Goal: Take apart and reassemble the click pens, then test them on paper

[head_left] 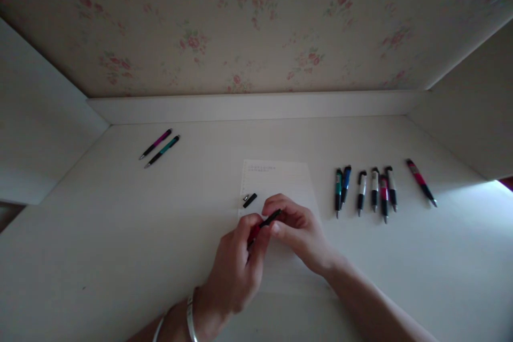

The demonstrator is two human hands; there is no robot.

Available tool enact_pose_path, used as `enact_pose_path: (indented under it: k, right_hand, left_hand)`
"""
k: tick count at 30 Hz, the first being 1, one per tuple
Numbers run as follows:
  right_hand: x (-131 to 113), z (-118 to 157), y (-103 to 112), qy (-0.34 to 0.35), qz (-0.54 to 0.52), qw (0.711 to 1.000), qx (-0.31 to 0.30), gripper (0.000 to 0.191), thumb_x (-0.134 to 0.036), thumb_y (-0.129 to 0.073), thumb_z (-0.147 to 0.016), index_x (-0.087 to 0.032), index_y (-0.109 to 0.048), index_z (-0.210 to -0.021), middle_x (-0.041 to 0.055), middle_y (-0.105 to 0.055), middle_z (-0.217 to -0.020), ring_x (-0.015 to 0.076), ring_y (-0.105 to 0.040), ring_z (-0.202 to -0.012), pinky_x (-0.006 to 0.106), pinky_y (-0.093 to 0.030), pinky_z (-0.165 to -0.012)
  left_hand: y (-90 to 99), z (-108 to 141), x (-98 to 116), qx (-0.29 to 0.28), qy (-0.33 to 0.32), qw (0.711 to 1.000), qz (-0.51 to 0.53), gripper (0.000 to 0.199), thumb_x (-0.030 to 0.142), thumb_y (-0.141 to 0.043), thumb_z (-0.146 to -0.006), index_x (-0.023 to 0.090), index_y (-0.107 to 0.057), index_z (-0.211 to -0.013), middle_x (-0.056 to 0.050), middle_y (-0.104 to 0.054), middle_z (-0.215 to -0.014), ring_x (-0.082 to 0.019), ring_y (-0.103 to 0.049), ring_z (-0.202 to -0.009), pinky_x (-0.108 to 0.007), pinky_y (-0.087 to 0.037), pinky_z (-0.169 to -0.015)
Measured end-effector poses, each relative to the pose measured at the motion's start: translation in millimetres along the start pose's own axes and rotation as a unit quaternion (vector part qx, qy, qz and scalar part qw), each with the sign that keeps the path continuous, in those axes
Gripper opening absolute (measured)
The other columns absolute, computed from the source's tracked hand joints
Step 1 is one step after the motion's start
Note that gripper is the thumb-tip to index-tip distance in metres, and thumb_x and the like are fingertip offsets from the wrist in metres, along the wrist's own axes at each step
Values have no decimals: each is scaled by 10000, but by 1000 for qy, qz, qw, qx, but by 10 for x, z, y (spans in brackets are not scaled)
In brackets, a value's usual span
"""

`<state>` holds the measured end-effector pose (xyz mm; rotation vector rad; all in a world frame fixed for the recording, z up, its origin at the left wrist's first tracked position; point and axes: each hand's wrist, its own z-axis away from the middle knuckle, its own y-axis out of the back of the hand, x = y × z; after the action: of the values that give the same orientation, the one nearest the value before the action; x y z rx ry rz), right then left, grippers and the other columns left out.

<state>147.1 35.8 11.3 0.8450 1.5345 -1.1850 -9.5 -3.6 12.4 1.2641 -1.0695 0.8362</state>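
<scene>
My left hand (240, 256) pinches a partly dismantled pen (271, 218) with a red barrel and a black front part that points up and to the right. Curled about the black end are the fingers of my right hand (298, 227), the thumb close to the left fingertips. Whether a small part sits between those right fingers is hidden. Just beyond the hands, a loose black grip sleeve (250, 201) and a small silver tip piece (246, 198) lie on a lined paper sheet (280, 179) with some handwriting at its top.
At the left back lie a purple pen (156, 144) and a teal pen (162, 152). To the right are several pens, among them a green one (339, 192), a blue one (345, 186), a white one (362, 192) and a red one (421, 181). Side panels and a wall bound the white desk (120, 235).
</scene>
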Motion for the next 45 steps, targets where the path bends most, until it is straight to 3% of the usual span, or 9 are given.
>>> enact_pose_path:
  k: [2,4,9,14,19,25,30,39,45]
  right_hand:
    - [-19,14,-9,-9,-17,999,-28,233,-422,-753,-862,-277,-773,-1043,34,-610,-1024,131,-610,-762,300,-533,-728]
    - [-21,20,-14,-13,-19,999,-36,155,-376,-718,-900,-272,-788,-990,37,-603,-1033,129,-613,-753,298,-538,-717]
    - [22,8,11,9,-10,1000,19,153,-317,-845,-780,-236,-740,-704,-2,-607,-822,132,-581,-752,256,-501,-688]
    - [-9,26,-2,-14,-28,999,-24,230,-425,-752,-862,-280,-779,-1039,46,-620,-1033,152,-612,-793,297,-537,-706]
    - [4,6,-2,2,-2,1000,26,176,-339,-839,-782,-230,-747,-678,11,-601,-796,143,-580,-737,261,-519,-667]
    - [-8,23,-4,-6,-34,999,-36,217,-420,-730,-884,-298,-786,-1054,48,-623,-1060,150,-624,-790,288,-542,-693]
    - [-30,14,-9,12,15,1000,9,151,-328,-792,-833,-259,-783,-698,21,-644,-843,151,-621,-763,279,-517,-686]
    - [5,8,5,21,73,995,62,250,-369,-816,-799,-226,-723,-616,4,-629,-738,142,-596,-713,268,-476,-662]
    - [-40,51,-42,34,75,997,4,223,-408,-613,-963,-280,-777,-1043,64,-637,-1066,139,-605,-781,257,-517,-638]
  left_hand:
    - [10,-15,10,9,8,1000,-3,282,341,-395,-1051,213,-558,-859,7,-600,-723,-145,-543,-643,-250,-416,-625]
    - [18,-20,19,9,10,1000,-6,356,340,-340,-1065,215,-522,-786,11,-567,-690,-144,-526,-632,-253,-408,-618]
    - [11,-2,16,-21,-11,1000,-7,192,362,-457,-1031,207,-555,-1087,-9,-638,-808,-158,-591,-692,-264,-437,-659]
    - [15,-19,35,-13,-15,1000,-2,288,328,-367,-1061,210,-584,-914,-9,-648,-775,-146,-585,-668,-251,-422,-629]
    - [14,-7,26,-23,-21,999,-9,219,340,-409,-1045,204,-578,-1073,-25,-675,-840,-174,-647,-767,-267,-462,-694]
    - [9,-6,18,-15,6,1000,3,311,358,-348,-1067,218,-554,-880,4,-627,-745,-144,-582,-656,-253,-426,-628]
    - [5,-1,9,-22,-5,999,-28,264,367,-378,-1057,212,-582,-994,-5,-652,-763,-154,-595,-653,-262,-439,-620]
    - [-47,-13,-45,-25,-47,996,-74,209,328,-449,-1039,204,-586,-1137,-75,-744,-997,-210,-715,-861,-319,-530,-763]
    - [-8,0,6,-23,-60,998,-29,235,266,-358,-1060,206,-584,-1091,-57,-714,-964,-180,-670,-833,-294,-518,-761]
